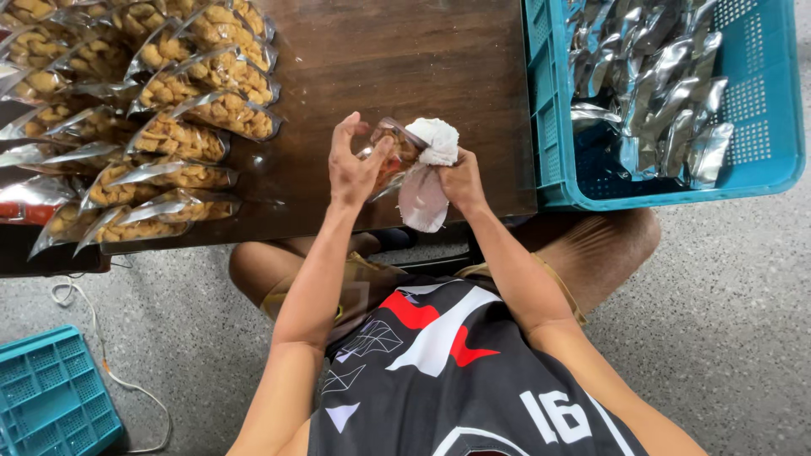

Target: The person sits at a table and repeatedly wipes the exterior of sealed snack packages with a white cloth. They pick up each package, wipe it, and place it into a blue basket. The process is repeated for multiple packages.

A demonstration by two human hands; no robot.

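Observation:
My left hand [353,165] grips a clear-fronted silver pouch [399,154] filled with brown snack pieces, held above the near edge of the dark wooden table [397,59]. My right hand [461,179] presses a white cloth [435,139] against the pouch's right side. The pouch's silver lower end [421,201] hangs down between my wrists. Both hands meet at the pouch.
Several filled snack pouches [182,135] lie in overlapping rows on the table's left side. A teal plastic crate [760,160] at the right holds several silver pouches [650,76]. Another teal crate [51,393] and a white cable [97,355] rest on the grey floor at lower left.

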